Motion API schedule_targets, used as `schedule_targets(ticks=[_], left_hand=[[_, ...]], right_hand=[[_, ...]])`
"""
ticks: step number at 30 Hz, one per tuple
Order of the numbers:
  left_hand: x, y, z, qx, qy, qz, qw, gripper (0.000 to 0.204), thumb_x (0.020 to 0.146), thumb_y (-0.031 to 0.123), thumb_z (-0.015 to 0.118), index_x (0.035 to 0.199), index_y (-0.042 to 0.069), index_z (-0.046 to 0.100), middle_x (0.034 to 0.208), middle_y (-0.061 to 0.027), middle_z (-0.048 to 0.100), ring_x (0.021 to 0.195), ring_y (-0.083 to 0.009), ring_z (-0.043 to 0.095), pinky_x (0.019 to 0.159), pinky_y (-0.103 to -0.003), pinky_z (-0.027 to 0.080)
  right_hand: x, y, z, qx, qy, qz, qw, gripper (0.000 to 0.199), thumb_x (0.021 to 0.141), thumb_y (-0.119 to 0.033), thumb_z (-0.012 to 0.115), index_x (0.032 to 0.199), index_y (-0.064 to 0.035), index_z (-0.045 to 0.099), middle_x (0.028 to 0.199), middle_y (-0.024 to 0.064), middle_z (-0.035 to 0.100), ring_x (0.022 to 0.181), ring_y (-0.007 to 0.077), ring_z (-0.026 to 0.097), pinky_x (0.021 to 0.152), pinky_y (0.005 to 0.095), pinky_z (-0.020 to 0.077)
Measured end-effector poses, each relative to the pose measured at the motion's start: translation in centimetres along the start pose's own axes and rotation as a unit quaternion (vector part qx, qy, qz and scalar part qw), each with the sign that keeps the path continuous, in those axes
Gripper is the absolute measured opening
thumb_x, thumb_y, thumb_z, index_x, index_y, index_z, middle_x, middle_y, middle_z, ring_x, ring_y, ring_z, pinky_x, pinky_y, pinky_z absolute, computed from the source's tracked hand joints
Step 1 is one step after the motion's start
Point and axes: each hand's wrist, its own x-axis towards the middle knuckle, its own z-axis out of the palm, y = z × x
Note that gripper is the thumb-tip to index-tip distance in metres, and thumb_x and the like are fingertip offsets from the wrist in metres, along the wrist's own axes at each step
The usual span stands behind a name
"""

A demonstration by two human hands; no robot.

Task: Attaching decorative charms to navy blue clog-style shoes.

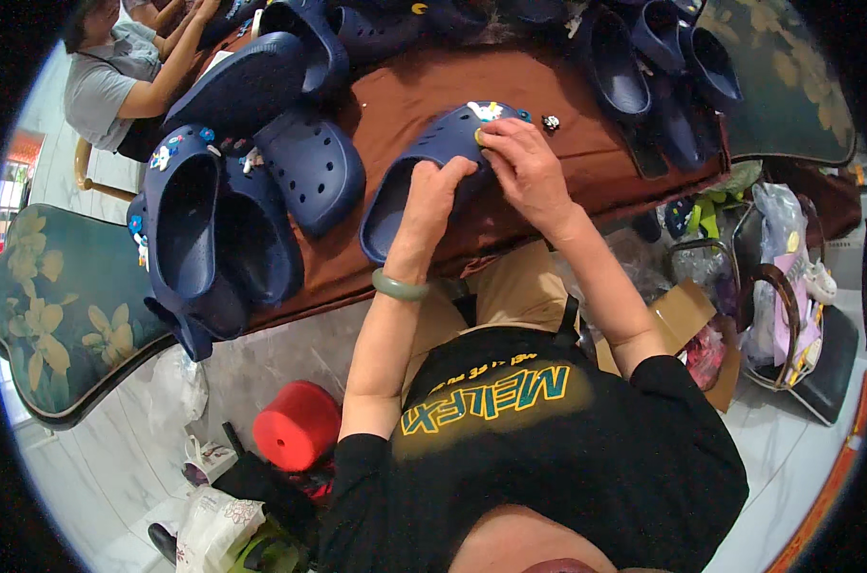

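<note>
A navy blue foam clog (387, 205) with round holes lies in front of me on the brown cloth. My left hand (435, 191), with a pale green bangle above it, is closed on the clog's upper near the toe. Between the thumb and fingers of my right hand (527, 172) is a small round yellow shoe charm (480, 137), held against the clog's top. A white charm (486, 111) sits on the toe just beyond. Farther right, a small black-and-white charm (550, 122) lies loose on the cloth. My fingers hide part of the clog's holes.
Navy clogs (187, 224) with charms pile up at the left, beside a plain perforated clog (314, 172). More clogs (617, 72) stand back right. Another person (108, 86) sits far left. A red stool (298, 424) and a cardboard box (682, 313) are below the table.
</note>
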Motion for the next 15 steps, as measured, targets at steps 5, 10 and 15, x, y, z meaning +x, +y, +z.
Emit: schedule_targets(ticks=[5,10,15], left_hand=[[0.9,-1.6,-1.0,-0.116,0.003,-0.047,0.992,0.02,0.087,0.015,0.053,0.089,0.001,0.066,0.088,-0.0031,0.065,0.084,-0.0129,0.061,0.077,-0.029,0.047],[1.8,-3.6,-2.3,-0.182,0.003,-0.04,0.982,0.015,0.086,0.013,0.054,0.088,0.002,0.065,0.088,-0.0041,0.065,0.083,-0.0133,0.061,0.077,-0.028,0.048],[-0.7,-0.6,-0.4,-0.063,-0.048,-0.005,0.997,0.018,0.081,0.008,0.059,0.094,-0.001,0.065,0.09,-0.0043,0.065,0.083,-0.0136,0.061,0.078,-0.027,0.048]], right_hand=[[-0.2,0.8,0.3,0.066,0.005,0.037,0.997,0.022,0.079,-0.002,0.07,0.099,-0.0026,0.061,0.104,0.0136,0.064,0.098,0.0322,0.061,0.086,0.0396,0.0499],[-1.4,-0.1,-0.5,0.106,0.011,0.04,0.993,0.024,0.078,0.002,0.071,0.1,-0.0028,0.061,0.105,0.0126,0.064,0.097,0.0283,0.063,0.084,0.0352,0.0511],[-4.4,-1.2,-1.4,0.168,0.023,0.125,0.978,0.026,0.076,0.001,0.074,0.099,-0.0039,0.063,0.104,0.0102,0.064,0.094,0.024,0.064,0.079,0.0321,0.0519]])
